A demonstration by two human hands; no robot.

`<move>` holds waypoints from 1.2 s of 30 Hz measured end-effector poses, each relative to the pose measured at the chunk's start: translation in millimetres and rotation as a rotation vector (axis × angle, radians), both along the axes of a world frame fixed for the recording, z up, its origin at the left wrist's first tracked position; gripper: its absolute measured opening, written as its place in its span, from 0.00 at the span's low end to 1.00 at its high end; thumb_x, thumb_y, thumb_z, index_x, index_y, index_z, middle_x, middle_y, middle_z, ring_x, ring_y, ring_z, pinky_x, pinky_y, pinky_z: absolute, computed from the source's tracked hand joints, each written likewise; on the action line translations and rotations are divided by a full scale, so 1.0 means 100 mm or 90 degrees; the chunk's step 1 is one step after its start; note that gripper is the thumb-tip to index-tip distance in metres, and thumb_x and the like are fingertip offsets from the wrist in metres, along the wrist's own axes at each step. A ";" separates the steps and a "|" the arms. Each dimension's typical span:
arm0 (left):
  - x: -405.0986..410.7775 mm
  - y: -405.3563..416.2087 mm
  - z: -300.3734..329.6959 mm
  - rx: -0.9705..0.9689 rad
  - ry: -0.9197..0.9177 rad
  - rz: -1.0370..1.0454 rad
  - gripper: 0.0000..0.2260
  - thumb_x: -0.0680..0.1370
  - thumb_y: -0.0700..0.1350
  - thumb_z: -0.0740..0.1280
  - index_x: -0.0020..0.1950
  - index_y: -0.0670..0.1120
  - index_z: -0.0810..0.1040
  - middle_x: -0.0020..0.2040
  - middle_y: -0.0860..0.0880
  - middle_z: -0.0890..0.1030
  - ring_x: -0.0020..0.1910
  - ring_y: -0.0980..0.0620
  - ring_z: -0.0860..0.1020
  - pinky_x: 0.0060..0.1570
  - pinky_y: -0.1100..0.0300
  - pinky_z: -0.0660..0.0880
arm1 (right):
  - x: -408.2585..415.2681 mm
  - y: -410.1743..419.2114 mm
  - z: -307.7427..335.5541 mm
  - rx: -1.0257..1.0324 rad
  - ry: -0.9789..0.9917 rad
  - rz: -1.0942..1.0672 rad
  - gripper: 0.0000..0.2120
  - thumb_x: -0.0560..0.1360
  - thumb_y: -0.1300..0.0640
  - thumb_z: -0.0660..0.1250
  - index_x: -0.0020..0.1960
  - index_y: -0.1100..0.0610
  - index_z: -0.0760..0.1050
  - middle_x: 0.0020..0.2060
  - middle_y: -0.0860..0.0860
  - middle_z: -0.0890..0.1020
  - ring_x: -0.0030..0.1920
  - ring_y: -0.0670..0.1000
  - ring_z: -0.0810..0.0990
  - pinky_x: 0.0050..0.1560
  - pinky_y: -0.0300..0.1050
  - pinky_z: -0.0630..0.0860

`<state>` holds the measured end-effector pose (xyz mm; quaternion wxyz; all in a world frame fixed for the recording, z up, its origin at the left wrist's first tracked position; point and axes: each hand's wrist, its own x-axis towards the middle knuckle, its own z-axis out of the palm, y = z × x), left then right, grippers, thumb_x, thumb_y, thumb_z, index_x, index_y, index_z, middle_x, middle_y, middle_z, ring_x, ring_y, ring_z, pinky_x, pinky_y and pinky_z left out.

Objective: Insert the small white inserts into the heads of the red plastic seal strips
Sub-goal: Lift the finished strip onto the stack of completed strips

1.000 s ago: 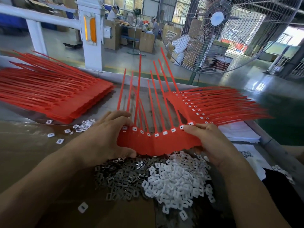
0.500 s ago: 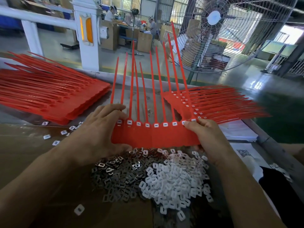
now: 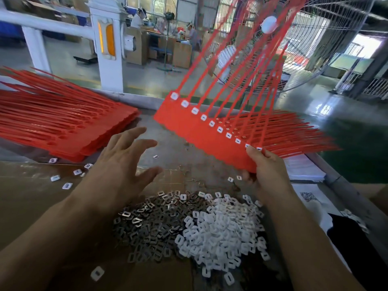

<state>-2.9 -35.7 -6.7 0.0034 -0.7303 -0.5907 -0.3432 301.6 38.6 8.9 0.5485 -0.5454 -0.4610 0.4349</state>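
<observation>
Entry — head view. The joined sheet of red seal strips [image 3: 210, 139] is up off the table, tilted, its tails fanning up and to the right across the big floor fan [image 3: 315, 45]. I count ten white inserts [image 3: 194, 110] seated in a diagonal row along the strip heads. The right hand [image 3: 266, 171] grips the sheet at its lower right corner, thumb on top near the last two inserts, fingers curled under the edge. The left hand [image 3: 123, 164] holds nothing — fingers spread and straight, hovering over the table just left of the sheet, not touching it.

Below the sheet, near me, lies the heap of loose white inserts [image 3: 222, 234], and touching its left side a heap of dark metal clips [image 3: 153, 223]. Both rest on brown cardboard [image 3: 31, 198]. A few stray white pieces [image 3: 66, 185] are scattered to the left, one more [image 3: 97, 273] near the bottom edge.

Behind the held sheet, on the right, a stack of red strips with inserts fitted [image 3: 294, 133] lies flat. Well apart on the left, a larger stack of red strips [image 3: 63, 127]; its head holes look bare. White papers [image 3: 304, 169] sit under the right stack's edge. Beyond the table: a white post [image 3: 107, 45].
</observation>
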 end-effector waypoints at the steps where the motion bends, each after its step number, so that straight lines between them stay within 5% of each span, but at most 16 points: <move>1: 0.00 0.00 0.00 0.000 0.003 0.000 0.27 0.73 0.61 0.69 0.70 0.54 0.74 0.76 0.51 0.65 0.74 0.49 0.62 0.71 0.50 0.64 | 0.01 0.01 0.00 -0.003 0.002 -0.011 0.09 0.81 0.54 0.69 0.44 0.57 0.80 0.24 0.52 0.78 0.20 0.49 0.73 0.21 0.38 0.68; 7: 0.00 -0.03 0.04 -0.040 -0.011 -0.017 0.28 0.73 0.66 0.62 0.71 0.57 0.72 0.76 0.56 0.64 0.74 0.54 0.61 0.70 0.50 0.65 | 0.11 0.07 0.05 -0.086 0.007 -0.105 0.08 0.81 0.56 0.68 0.44 0.58 0.77 0.22 0.52 0.78 0.18 0.47 0.73 0.18 0.37 0.67; 11: 0.04 -0.06 0.05 -0.037 -0.011 -0.022 0.25 0.75 0.62 0.66 0.71 0.56 0.73 0.75 0.57 0.64 0.74 0.55 0.61 0.71 0.52 0.64 | 0.15 0.11 -0.02 -0.170 -0.077 -0.098 0.17 0.85 0.50 0.61 0.40 0.57 0.75 0.17 0.47 0.75 0.15 0.41 0.69 0.18 0.34 0.64; 15: 0.05 -0.08 0.05 -0.028 -0.011 -0.036 0.22 0.76 0.59 0.68 0.69 0.55 0.76 0.73 0.56 0.67 0.72 0.56 0.63 0.68 0.56 0.64 | 0.20 0.17 -0.10 -0.197 -0.150 -0.139 0.19 0.83 0.48 0.62 0.37 0.56 0.76 0.18 0.49 0.77 0.21 0.47 0.72 0.31 0.43 0.67; 20: 0.09 -0.10 0.07 -0.011 -0.007 -0.075 0.19 0.76 0.58 0.68 0.65 0.56 0.78 0.70 0.57 0.71 0.69 0.58 0.67 0.64 0.61 0.64 | 0.25 0.23 -0.17 -0.210 -0.277 -0.154 0.21 0.83 0.45 0.59 0.40 0.57 0.80 0.20 0.49 0.79 0.18 0.44 0.70 0.31 0.41 0.66; 23: 0.15 -0.10 0.06 -0.005 -0.007 -0.113 0.18 0.76 0.59 0.68 0.65 0.58 0.77 0.69 0.59 0.71 0.69 0.59 0.69 0.63 0.57 0.70 | 0.25 0.24 -0.14 -0.101 -0.375 -0.160 0.14 0.84 0.48 0.60 0.48 0.54 0.80 0.43 0.55 0.87 0.41 0.53 0.84 0.47 0.46 0.78; 26: 0.18 -0.10 0.04 -0.007 -0.005 -0.128 0.17 0.77 0.61 0.66 0.64 0.59 0.77 0.69 0.60 0.71 0.70 0.58 0.69 0.63 0.50 0.75 | 0.21 0.16 -0.07 -0.055 -0.612 -0.265 0.17 0.81 0.48 0.65 0.65 0.56 0.78 0.66 0.60 0.80 0.66 0.65 0.76 0.65 0.56 0.72; 30: 0.14 -0.09 0.03 -0.018 -0.006 -0.137 0.17 0.77 0.62 0.65 0.64 0.58 0.78 0.68 0.59 0.71 0.69 0.58 0.69 0.63 0.49 0.75 | 0.12 0.13 0.04 -0.067 -0.692 -0.272 0.25 0.78 0.55 0.68 0.73 0.62 0.72 0.72 0.65 0.72 0.73 0.67 0.67 0.72 0.58 0.68; 33: 0.10 -0.09 0.03 -0.020 -0.013 -0.133 0.17 0.77 0.61 0.65 0.64 0.59 0.78 0.68 0.60 0.71 0.69 0.59 0.69 0.65 0.52 0.73 | 0.07 0.12 0.13 -0.005 -0.636 -0.269 0.44 0.75 0.54 0.71 0.82 0.65 0.51 0.81 0.64 0.55 0.80 0.64 0.56 0.78 0.59 0.62; 36: 0.11 -0.10 0.04 -0.017 -0.016 -0.125 0.17 0.77 0.60 0.66 0.64 0.59 0.78 0.68 0.61 0.71 0.69 0.60 0.69 0.66 0.52 0.72 | 0.06 0.15 0.19 0.071 -0.652 -0.244 0.48 0.76 0.54 0.70 0.82 0.67 0.41 0.81 0.66 0.52 0.82 0.65 0.51 0.81 0.59 0.56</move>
